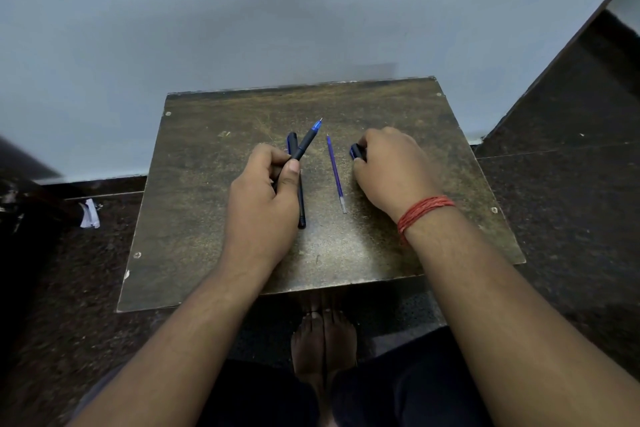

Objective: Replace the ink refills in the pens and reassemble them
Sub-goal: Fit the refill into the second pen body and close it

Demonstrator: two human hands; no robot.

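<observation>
My left hand (263, 194) grips an uncapped pen (308, 140) with a black barrel and a blue tip that points up and away to the right. Under that hand a second, capped black pen (301, 204) lies lengthwise on the small wooden table (207, 184). A loose blue ink refill (335, 174) lies on the table between my hands, its tip pointing away. My right hand (391, 170) rests on the table to the right of the refill, fingers closed on a small dark blue pen cap (356, 151), mostly hidden by the fingers.
The table stands against a pale blue wall (242, 28). Dark speckled floor surrounds it, with a scrap of white paper (90, 215) on the left. My bare feet (323, 340) are under the table's near edge. A red thread band circles my right wrist.
</observation>
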